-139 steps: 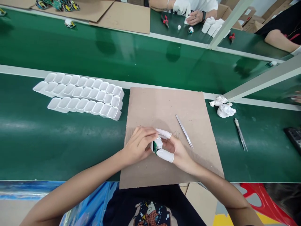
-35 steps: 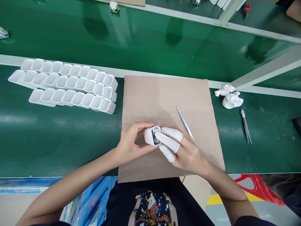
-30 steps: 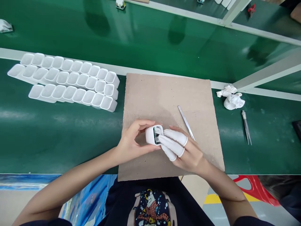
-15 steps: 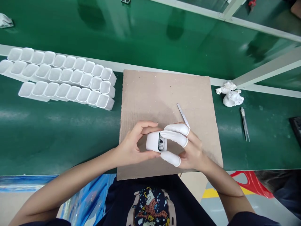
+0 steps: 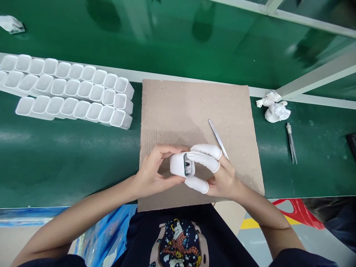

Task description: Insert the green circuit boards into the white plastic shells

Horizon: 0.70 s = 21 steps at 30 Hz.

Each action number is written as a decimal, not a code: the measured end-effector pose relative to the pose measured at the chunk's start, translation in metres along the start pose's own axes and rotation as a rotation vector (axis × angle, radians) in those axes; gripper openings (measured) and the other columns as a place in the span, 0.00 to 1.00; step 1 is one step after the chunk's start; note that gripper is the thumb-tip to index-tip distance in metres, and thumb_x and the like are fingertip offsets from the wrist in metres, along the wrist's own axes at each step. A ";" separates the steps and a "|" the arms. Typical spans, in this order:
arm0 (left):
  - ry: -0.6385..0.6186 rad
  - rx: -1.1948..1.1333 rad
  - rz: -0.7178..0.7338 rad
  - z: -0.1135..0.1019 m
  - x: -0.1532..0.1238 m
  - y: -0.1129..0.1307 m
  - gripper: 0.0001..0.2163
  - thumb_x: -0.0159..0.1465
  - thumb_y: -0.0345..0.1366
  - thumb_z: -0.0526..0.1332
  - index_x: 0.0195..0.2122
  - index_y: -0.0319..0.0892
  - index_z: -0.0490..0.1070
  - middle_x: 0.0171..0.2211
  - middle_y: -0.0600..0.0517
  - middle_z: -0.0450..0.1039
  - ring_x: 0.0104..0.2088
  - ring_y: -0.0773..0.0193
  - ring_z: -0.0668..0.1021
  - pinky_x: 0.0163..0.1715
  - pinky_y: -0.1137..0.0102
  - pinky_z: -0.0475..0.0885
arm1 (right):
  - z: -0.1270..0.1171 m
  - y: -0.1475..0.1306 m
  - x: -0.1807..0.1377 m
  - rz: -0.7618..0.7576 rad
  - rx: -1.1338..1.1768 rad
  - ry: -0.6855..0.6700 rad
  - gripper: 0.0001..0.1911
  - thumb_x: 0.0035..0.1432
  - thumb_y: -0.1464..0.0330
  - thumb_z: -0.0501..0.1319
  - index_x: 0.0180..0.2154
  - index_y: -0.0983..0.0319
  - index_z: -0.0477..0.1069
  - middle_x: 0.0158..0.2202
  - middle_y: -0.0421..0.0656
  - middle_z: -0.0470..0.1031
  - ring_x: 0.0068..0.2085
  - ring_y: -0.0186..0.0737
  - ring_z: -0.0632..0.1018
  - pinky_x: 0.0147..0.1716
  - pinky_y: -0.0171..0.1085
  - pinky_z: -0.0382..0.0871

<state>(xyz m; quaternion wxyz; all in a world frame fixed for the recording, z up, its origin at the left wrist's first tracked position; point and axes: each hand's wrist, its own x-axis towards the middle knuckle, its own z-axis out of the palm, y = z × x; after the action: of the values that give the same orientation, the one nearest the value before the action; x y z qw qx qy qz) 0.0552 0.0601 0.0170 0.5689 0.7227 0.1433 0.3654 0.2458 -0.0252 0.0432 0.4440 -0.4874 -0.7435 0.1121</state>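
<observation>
Above the near half of a cardboard sheet, both hands hold a small white plastic housing lying on its side. My left hand is closed around its left end, thumb below and fingers above. My right hand, with white finger cots on the thumb and two fingers, pinches its open right end. Inside that end shows an insert with pale and dark parts, too small to name. Metal tweezers lie on the cardboard just beyond my right fingers, their near end hidden by the hand.
Rows of open white housings stand at the left. Crumpled white material and a second pair of tweezers lie right of the cardboard. A pale frame post slants across the right. A red plastic seat is below the table edge.
The whole view has shifted slightly. Both hands keep their grip on the white housing, which sits a little further left, with its open end showing slightly differently.
</observation>
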 end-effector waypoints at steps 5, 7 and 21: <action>0.053 0.043 0.005 0.004 0.000 0.001 0.24 0.59 0.30 0.72 0.52 0.43 0.63 0.50 0.42 0.78 0.53 0.59 0.81 0.53 0.70 0.78 | 0.005 0.000 -0.003 0.039 0.003 0.077 0.25 0.59 0.68 0.68 0.57 0.61 0.67 0.49 0.52 0.73 0.51 0.48 0.79 0.48 0.46 0.80; 0.071 0.070 -0.002 0.004 -0.001 0.001 0.23 0.59 0.31 0.72 0.51 0.43 0.63 0.50 0.42 0.78 0.52 0.59 0.82 0.52 0.70 0.78 | 0.006 0.000 -0.003 0.047 -0.002 0.074 0.25 0.59 0.67 0.68 0.57 0.60 0.67 0.49 0.52 0.73 0.51 0.49 0.79 0.48 0.46 0.81; 0.063 0.177 0.042 0.002 0.003 0.002 0.24 0.58 0.30 0.73 0.50 0.41 0.63 0.50 0.39 0.79 0.52 0.57 0.82 0.50 0.65 0.80 | -0.004 0.004 0.004 0.017 -0.068 -0.035 0.22 0.61 0.64 0.66 0.56 0.59 0.67 0.51 0.52 0.73 0.52 0.50 0.78 0.49 0.51 0.78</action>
<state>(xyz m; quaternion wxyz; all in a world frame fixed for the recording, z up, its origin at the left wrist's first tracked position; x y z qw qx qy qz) 0.0584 0.0599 0.0195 0.4904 0.7610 0.1774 0.3858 0.2507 -0.0208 0.0460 0.4130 -0.5067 -0.7503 0.0990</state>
